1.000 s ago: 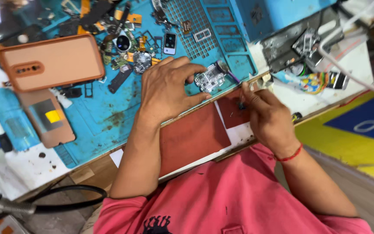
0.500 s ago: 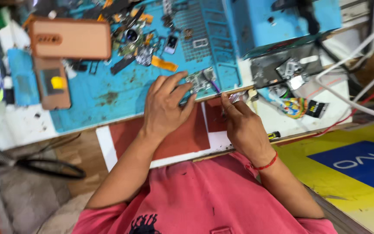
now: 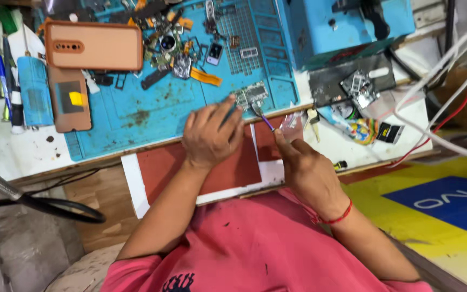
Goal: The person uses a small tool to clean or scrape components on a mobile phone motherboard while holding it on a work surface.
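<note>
Cluttered repair bench, blue work mat (image 3: 136, 116) | left hand (image 3: 212, 135) has stayed curled, fingertips pinning small circuit board (image 3: 251, 95) at mat's near edge | right hand (image 3: 306, 167) pinches thin purple-tipped tool (image 3: 263, 120), tip now drawn slightly back from board | probing continues
</note>
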